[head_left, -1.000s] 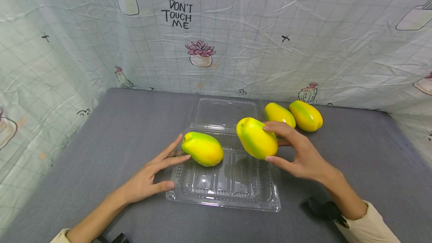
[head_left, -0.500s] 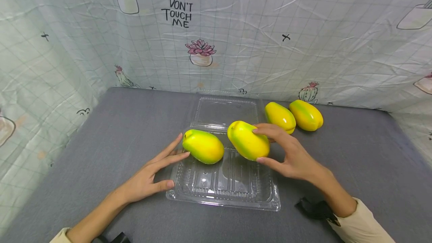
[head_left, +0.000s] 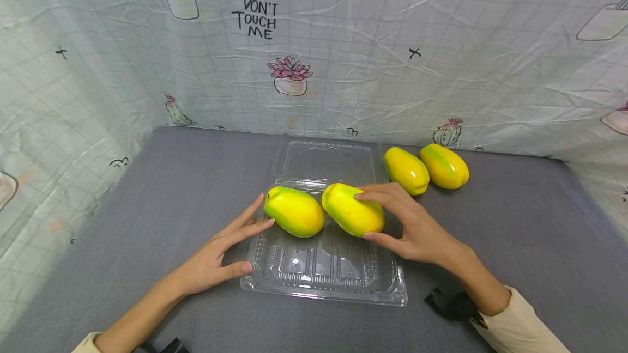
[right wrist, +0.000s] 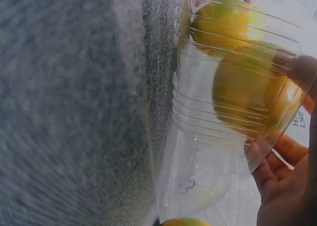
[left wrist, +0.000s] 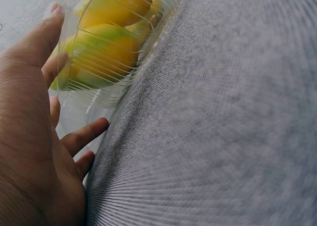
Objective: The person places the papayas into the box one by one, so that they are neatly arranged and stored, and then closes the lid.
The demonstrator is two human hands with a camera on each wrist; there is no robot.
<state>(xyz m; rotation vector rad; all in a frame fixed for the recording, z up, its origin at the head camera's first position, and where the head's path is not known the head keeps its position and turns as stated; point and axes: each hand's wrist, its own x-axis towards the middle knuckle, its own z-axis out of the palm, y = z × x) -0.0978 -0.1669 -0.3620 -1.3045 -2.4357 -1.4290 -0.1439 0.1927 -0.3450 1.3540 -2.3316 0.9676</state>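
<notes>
Mango number two (head_left: 352, 210) sits in the right hand (head_left: 409, 227), fingers curled over its top and thumb under its near end, gripping it inside the clear plastic tray (head_left: 324, 271) at the back. Its far tip lies just beside, possibly touching, a first mango (head_left: 294, 211) that rests in the tray's back left corner. Left hand (head_left: 216, 255) is spread with straight fingers and holds nothing; its fingertips (head_left: 267, 224) touch the first mango's near side, and its thumb lies against the tray's left rim (the left wrist view shows the same fruit through the ribbed wall (left wrist: 94, 62)). Tray lid (head_left: 327, 162) lies flat, hinged open beyond both hands. Two further mangoes (head_left: 424, 169) lie side by side on the grey table cloth (head_left: 162, 195), beyond and to the right of the right hand, apart from it.
</notes>
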